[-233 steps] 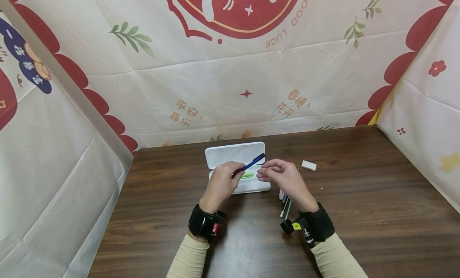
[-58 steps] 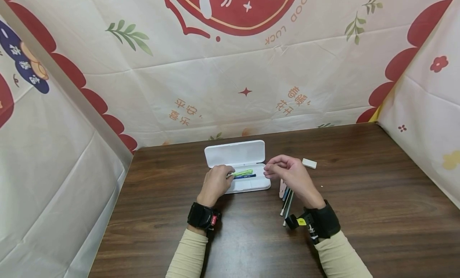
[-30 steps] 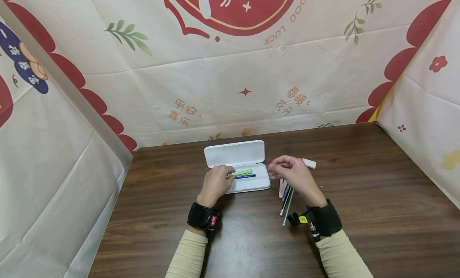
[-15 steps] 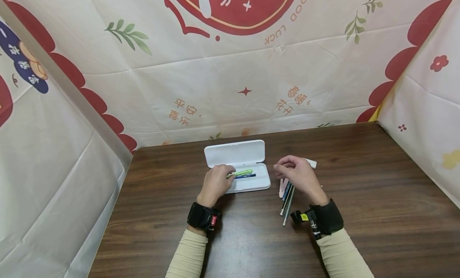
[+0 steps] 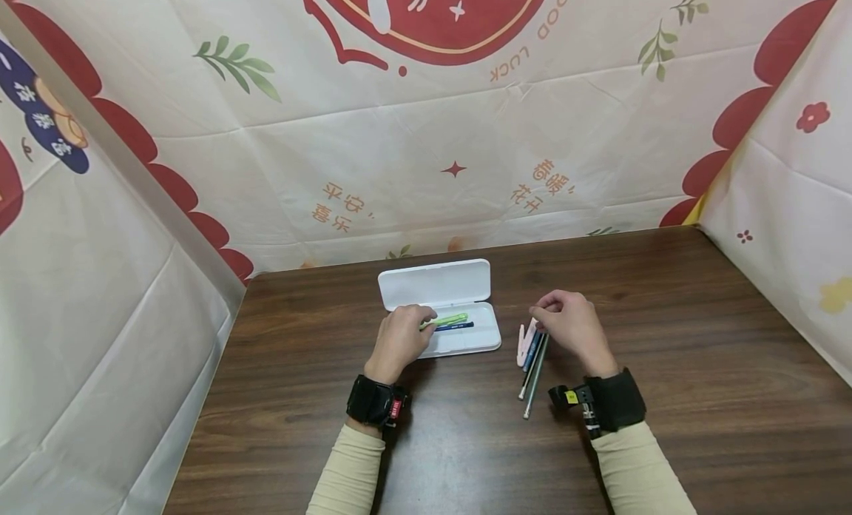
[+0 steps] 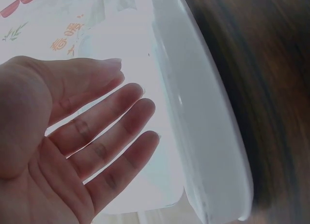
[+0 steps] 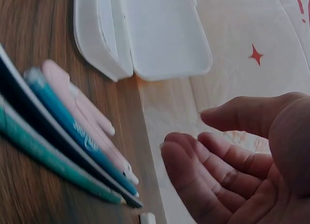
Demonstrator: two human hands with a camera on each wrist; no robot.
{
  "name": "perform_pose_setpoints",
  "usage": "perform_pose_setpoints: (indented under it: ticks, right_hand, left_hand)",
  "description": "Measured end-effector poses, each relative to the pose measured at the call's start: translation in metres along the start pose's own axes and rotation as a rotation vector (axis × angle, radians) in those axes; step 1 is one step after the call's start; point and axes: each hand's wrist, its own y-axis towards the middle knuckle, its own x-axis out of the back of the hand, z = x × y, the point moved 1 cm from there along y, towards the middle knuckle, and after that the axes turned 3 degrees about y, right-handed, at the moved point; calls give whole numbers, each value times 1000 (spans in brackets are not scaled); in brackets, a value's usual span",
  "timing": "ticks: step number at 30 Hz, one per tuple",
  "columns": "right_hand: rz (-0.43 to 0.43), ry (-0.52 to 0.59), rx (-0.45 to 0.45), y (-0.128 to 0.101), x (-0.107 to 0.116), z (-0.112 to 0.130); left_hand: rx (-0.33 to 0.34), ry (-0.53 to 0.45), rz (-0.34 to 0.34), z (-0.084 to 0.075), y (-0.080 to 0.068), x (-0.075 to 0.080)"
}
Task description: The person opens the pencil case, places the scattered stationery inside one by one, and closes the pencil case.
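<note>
My left hand [image 5: 398,341] hovers at the left end of an opened white pencil case [image 5: 475,339], its fingers loosely bent with nothing between them in the left wrist view. Inside the case lie a light green pen [image 5: 455,320] and a dark blue pen [image 5: 458,326], their left ends covered by that hand. My right hand [image 5: 574,328] is over the far end of a bundle beside the case, fingers relaxed and holding nothing. A pink two-pronged piece [image 7: 87,112], a blue pen [image 7: 68,122], a dark pencil [image 7: 24,98] and a green pencil [image 7: 53,161] make up the bundle.
The case's lid [image 5: 435,284] stands raised at the back, near the printed cloth wall [image 5: 399,189]. Side cloths [image 5: 113,337] hang left and right of the brown wooden table [image 5: 452,456]. A small white block [image 7: 147,218] shows beyond the pencils.
The blue pen, earlier in my left hand, now lies in the case beside the green pen. My right hand has moved rightward from the case to the bundle, covering the white eraser. My left hand stays.
</note>
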Motion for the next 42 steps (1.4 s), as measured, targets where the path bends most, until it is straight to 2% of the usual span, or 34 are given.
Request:
perform_pose_setpoints:
  ticks: [10, 33, 42]
  right_hand:
    - [106, -45, -131, 0, 7, -8]
    - [241, -59, -230, -4, 6, -14]
    - [239, -113, -248, -1, 4, -17]
  left_hand:
    - [-8, -2, -12, -1, -1, 1]
    - [-6, -21, -10, -1, 0, 1]
    - [-10, -14, -17, 0, 0, 1]
